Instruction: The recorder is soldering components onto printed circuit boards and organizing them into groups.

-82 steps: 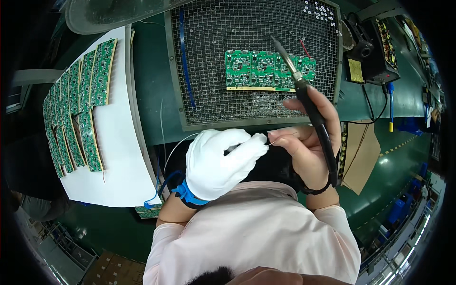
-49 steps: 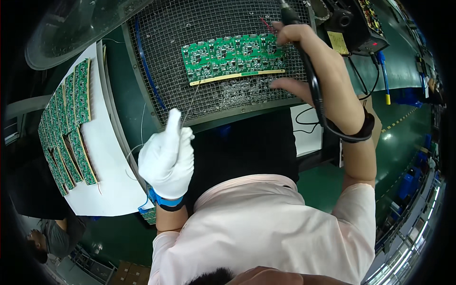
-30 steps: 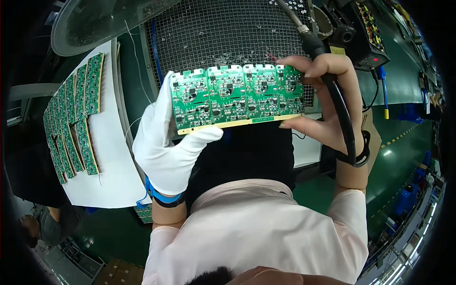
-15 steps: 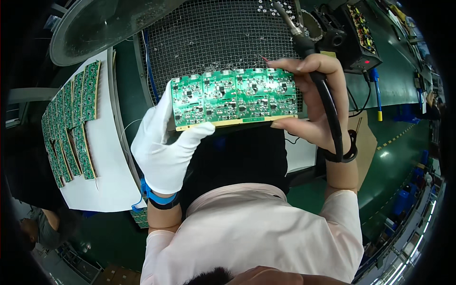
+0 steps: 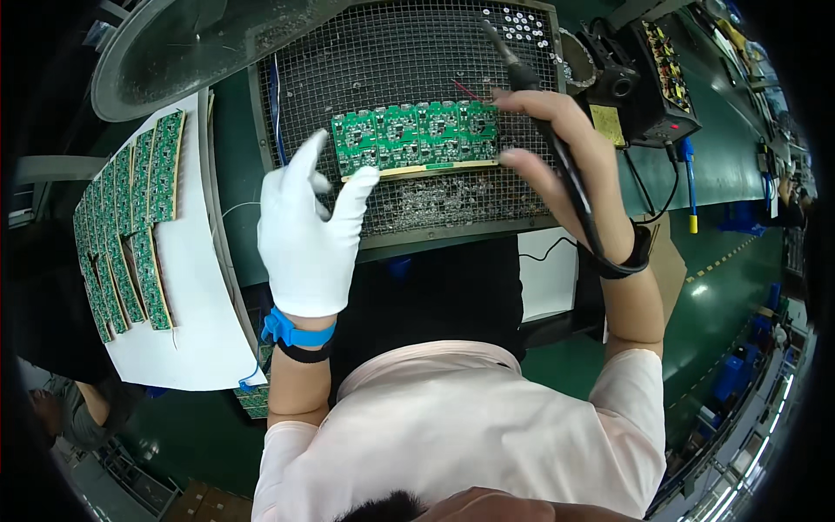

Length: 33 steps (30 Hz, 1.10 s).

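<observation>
Near the middle of the head view, on the mesh [image 5: 374, 56], we see the board [image 5: 417, 137], green, with 4 sections in a row and its pale yellow edge toward our body. Our left hand [image 5: 306, 230], in a white glove, is half open at the board's left end: the thumb is by the near edge, the fingers reach up beside the left side, and we cannot tell whether they touch it. Our right hand [image 5: 591, 170] is bare and has hold of the iron [image 5: 524, 78], whose tip points up and to the left, apart from the board. Its thumb and index finger stand spread at the board's right end; contact there is also unclear to us. Just beyond the far edge we see a red wire [image 5: 464, 89], and white rings [image 5: 520, 26] lie scattered near the mesh's far right corner. Further right stands the station [image 5: 665, 130], with a yellow sponge [image 5: 607, 124] beside it. To our left, more boards [image 5: 163, 165] lie in rows on a white sheet [image 5: 204, 339]. A blue strap [image 5: 300, 335] circles our left wrist.
</observation>
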Each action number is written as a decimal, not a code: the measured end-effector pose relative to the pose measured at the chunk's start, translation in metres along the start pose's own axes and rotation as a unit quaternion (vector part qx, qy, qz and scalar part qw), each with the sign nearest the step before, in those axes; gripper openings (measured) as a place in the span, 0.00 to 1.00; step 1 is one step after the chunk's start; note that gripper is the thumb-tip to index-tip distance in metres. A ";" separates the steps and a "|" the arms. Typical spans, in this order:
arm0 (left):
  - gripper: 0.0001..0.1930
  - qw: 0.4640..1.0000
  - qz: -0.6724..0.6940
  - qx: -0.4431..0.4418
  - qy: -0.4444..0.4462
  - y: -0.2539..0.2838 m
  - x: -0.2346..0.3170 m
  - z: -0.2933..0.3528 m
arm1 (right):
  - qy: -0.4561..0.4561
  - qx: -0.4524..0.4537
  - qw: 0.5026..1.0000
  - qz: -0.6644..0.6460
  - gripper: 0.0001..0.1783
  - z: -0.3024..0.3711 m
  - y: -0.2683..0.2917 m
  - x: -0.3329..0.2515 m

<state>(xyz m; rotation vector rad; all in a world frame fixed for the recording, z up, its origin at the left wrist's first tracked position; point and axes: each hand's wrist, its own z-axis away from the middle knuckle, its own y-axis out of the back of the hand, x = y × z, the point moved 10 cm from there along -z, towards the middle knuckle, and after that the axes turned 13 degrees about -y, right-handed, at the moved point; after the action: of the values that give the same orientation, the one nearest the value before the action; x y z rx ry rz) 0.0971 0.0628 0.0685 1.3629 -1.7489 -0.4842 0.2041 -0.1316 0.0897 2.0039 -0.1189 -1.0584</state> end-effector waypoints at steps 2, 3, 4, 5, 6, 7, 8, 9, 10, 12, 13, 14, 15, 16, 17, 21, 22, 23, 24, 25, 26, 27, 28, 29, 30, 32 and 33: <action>0.12 0.999 0.026 0.008 -0.043 0.006 0.005 0.012 | -0.060 0.020 0.985 -0.158 0.28 0.010 0.019 0.010; 0.11 0.994 0.054 0.016 -0.091 0.010 0.013 0.018 | -0.091 0.030 0.967 -0.236 0.27 0.015 0.023 0.015; 0.11 0.994 0.055 0.016 -0.088 0.012 0.016 0.023 | -0.092 0.027 0.967 -0.235 0.27 0.022 0.021 0.010; 0.12 0.993 0.061 -0.032 -0.095 0.003 0.025 0.027 | -0.100 0.041 0.969 -0.222 0.25 0.030 0.020 0.007; 0.13 0.990 0.065 -0.078 -0.101 -0.008 0.033 0.031 | -0.105 0.053 0.971 -0.210 0.24 0.036 0.017 0.007; 0.15 0.984 0.069 -0.125 -0.107 -0.018 0.037 0.035 | -0.110 0.065 0.972 -0.197 0.23 0.040 0.016 0.006; 0.15 0.984 0.069 -0.124 -0.103 -0.018 0.035 0.037 | -0.109 0.061 0.972 -0.197 0.23 0.041 0.015 0.005; 0.14 0.984 0.070 -0.123 -0.104 -0.018 0.034 0.039 | -0.096 0.051 0.979 -0.171 0.21 0.044 0.015 -0.001; 0.14 0.984 0.071 -0.123 -0.104 -0.019 0.032 0.042 | -0.082 0.041 0.985 -0.144 0.20 0.046 0.014 -0.006; 0.14 0.984 0.073 -0.123 -0.103 -0.020 0.031 0.046 | -0.069 0.030 0.990 -0.117 0.18 0.046 0.012 -0.010; 0.14 0.984 0.075 -0.118 -0.110 -0.020 0.032 0.048 | -0.077 0.032 0.990 -0.116 0.17 0.045 0.011 -0.010; 0.14 0.984 0.076 -0.113 -0.117 -0.019 0.033 0.049 | -0.085 0.035 0.989 -0.115 0.16 0.043 0.010 -0.010; 0.14 0.983 0.078 -0.107 -0.124 -0.018 0.034 0.051 | -0.092 0.037 0.989 -0.113 0.15 0.042 0.009 -0.009; 0.14 0.983 0.078 -0.108 -0.123 -0.019 0.033 0.052 | -0.092 0.037 0.989 -0.114 0.15 0.042 0.008 -0.008; 0.13 0.984 0.074 -0.109 -0.123 -0.020 0.031 0.053 | -0.094 0.034 0.988 -0.118 0.15 0.041 0.007 -0.007; 0.13 0.984 0.076 -0.111 -0.115 -0.023 0.027 0.054 | -0.097 0.028 0.987 -0.124 0.14 0.039 0.003 -0.005; 0.13 0.984 0.087 -0.111 -0.110 -0.023 0.026 0.055 | -0.096 0.028 0.987 -0.122 0.14 0.039 0.003 -0.005; 0.13 0.984 0.098 -0.110 -0.105 -0.023 0.025 0.055 | -0.096 0.028 0.988 -0.120 0.14 0.038 0.003 -0.006; 0.13 0.984 0.098 -0.110 -0.104 -0.022 0.025 0.055 | -0.096 0.027 0.988 -0.120 0.14 0.038 0.003 -0.006; 0.12 0.983 0.097 -0.126 -0.092 -0.023 0.025 0.054 | -0.097 0.025 0.988 -0.120 0.14 0.038 0.002 -0.006; 0.11 0.982 0.097 -0.142 -0.080 -0.024 0.024 0.054 | -0.098 0.024 0.988 -0.120 0.14 0.038 0.002 -0.006; 0.10 0.980 0.096 -0.159 -0.068 -0.026 0.023 0.055 | -0.100 0.022 0.988 -0.120 0.14 0.038 0.002 -0.006; 0.10 0.980 0.097 -0.159 -0.068 -0.026 0.023 0.055 | -0.100 0.022 0.988 -0.120 0.14 0.039 0.002 -0.007; 0.10 0.980 0.094 -0.163 -0.070 -0.027 0.023 0.055 | -0.099 0.020 0.989 -0.109 0.14 0.038 0.002 -0.010; 0.10 0.979 0.090 -0.167 -0.071 -0.028 0.023 0.055 | -0.097 0.018 0.990 -0.099 0.14 0.037 0.001 -0.013; 0.09 0.979 0.088 -0.171 -0.073 -0.029 0.023 0.055 | -0.095 0.017 0.991 -0.088 0.14 0.037 0.000 -0.015; 0.09 0.979 0.091 -0.168 -0.072 -0.028 0.023 0.054 | -0.085 0.019 0.993 -0.082 0.14 0.036 0.001 -0.016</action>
<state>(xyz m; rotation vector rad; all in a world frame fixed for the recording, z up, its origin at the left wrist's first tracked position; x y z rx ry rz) 0.0691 0.0219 0.0258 0.9415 -1.7907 -0.7536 0.1679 -0.1479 0.0901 1.9809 -0.0667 -1.3413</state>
